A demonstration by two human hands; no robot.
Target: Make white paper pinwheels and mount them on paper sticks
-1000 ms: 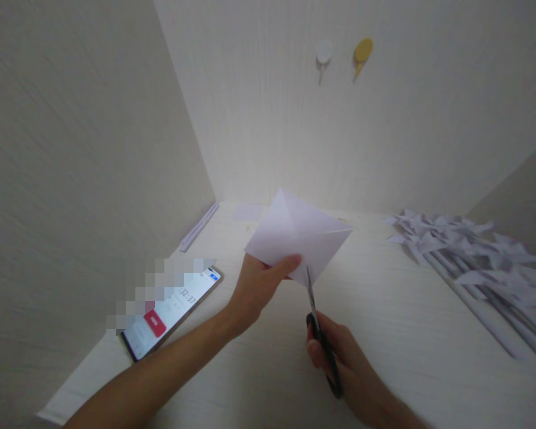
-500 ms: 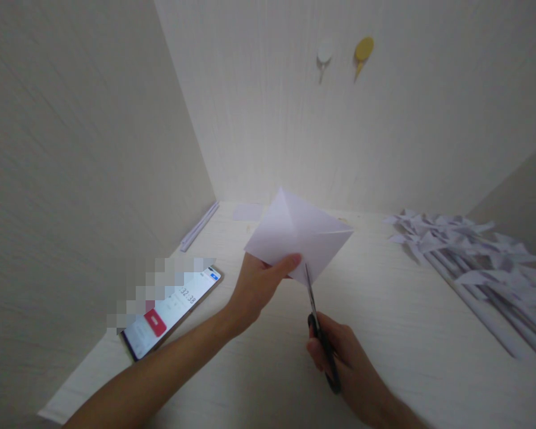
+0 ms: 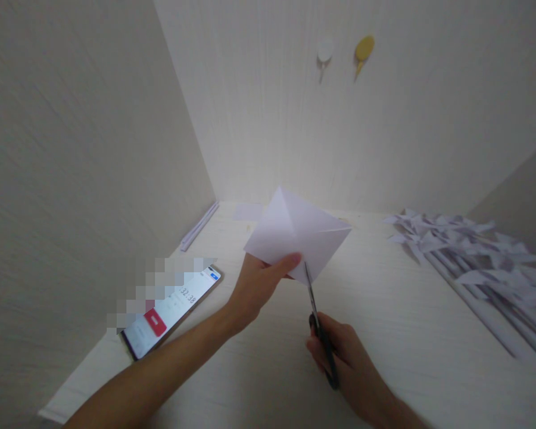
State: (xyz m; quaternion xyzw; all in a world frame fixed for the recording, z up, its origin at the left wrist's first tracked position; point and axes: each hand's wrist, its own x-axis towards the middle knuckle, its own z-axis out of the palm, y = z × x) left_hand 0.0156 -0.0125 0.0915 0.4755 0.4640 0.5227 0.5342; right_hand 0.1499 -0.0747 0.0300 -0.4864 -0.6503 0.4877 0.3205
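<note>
Scissors (image 3: 320, 330) with black handles sit in the right hand (image 3: 346, 360), nearest the camera, fingers curled through and around the loops in a closed grip. The blades run up and away from that hand, and their tips meet the lower corner of a white paper sheet (image 3: 297, 233); the blades look nearly closed, though how far they have bitten into the paper cannot be told.

Just beyond and to the left, the left hand (image 3: 259, 283) pinches the lower left edge of the sheet, thumb on top and fingers beneath, holding it up off the table (image 3: 384, 322). The sheet is square, turned like a diamond, with fold creases crossing it.

Left of the forearm a phone (image 3: 174, 313) lies flat on the table, screen lit, a red button showing.

Farther right, a heap of folded white paper pinwheels on rolled paper sticks (image 3: 477, 262) lies along the table, well apart from both hands. Farther back on the left, a thin bundle of paper strips (image 3: 199, 226) lies against the side wall. On the back wall hang a white hook (image 3: 324, 52) and a yellow hook (image 3: 363, 50).
</note>
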